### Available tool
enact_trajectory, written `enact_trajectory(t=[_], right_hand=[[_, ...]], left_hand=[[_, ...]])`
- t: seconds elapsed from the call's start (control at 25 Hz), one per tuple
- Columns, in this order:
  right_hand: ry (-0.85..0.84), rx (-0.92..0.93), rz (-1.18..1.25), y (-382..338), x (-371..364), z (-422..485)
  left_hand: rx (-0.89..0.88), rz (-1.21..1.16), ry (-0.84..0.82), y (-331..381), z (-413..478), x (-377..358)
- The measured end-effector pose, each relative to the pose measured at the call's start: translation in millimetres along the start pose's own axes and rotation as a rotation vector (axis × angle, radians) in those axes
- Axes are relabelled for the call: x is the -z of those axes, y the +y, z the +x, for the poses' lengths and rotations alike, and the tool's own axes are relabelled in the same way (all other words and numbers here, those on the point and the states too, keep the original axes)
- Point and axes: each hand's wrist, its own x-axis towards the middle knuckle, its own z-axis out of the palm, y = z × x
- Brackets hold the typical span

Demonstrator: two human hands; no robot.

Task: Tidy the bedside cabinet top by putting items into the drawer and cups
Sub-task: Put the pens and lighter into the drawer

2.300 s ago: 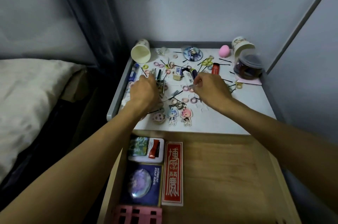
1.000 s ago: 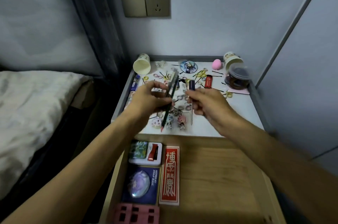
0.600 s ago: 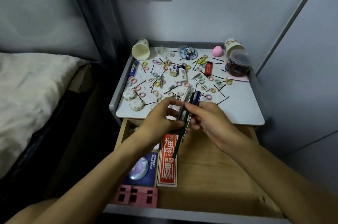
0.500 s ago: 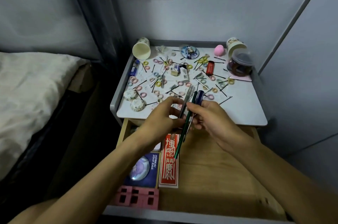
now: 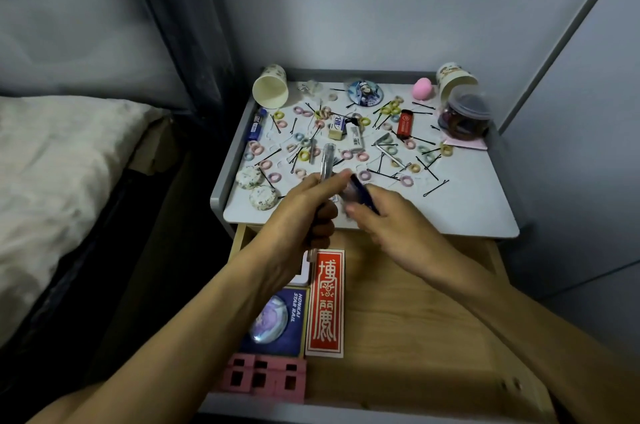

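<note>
Room for moving lies mostly in front of the cabinet top (image 5: pixel 467 212), where the open drawer (image 5: pixel 415 319) shows a wide bare stretch of wood below the top's right half. A raised grey rim edges the cabinet top at its left and back, and its front edge is flat. A wall stands close on its right and a bed on its left.

Both hands hover over the cabinet top's front edge. The left hand (image 5: pixel 301 215) curls round pens, with a clear pen (image 5: pixel 327 160) sticking up out of the fist. How many more it grips I cannot tell. The right hand (image 5: pixel 388 219) pinches a dark blue pen (image 5: pixel 360 193), blurred, just beside the left thumb.

Behind them the cabinet top is strewn with hair ties (image 5: pixel 304 156) and bobby pins (image 5: pixel 435 188). A paper cup (image 5: pixel 270 91) lies on its side at the back left corner, and a second cup (image 5: pixel 453 79) is at the back right.
</note>
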Motion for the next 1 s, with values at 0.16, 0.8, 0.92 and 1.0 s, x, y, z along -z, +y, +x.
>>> enact_trajectory(t=[0.16,0.8,0.92,1.0], right_hand=[[-0.104,0.016,-0.093,-1.8,-0.5,-5.6],[0.005,-0.111,-0.146,13.7,13.9,-9.0],[0.017,-0.122,0.103,11.3,10.9,-8.0],[-0.057,-0.097,0.266,8.0,5.2,-10.9]], left_hand=[[-0.075,0.058,-0.003,-1.0,-4.1,1.3],[-0.357,-0.067,0.619,23.1,-0.2,37.3],[-0.228,0.010,0.420,9.7,-2.2,26.6],[-0.150,0.051,0.237,-0.1,-5.3,16.1]])
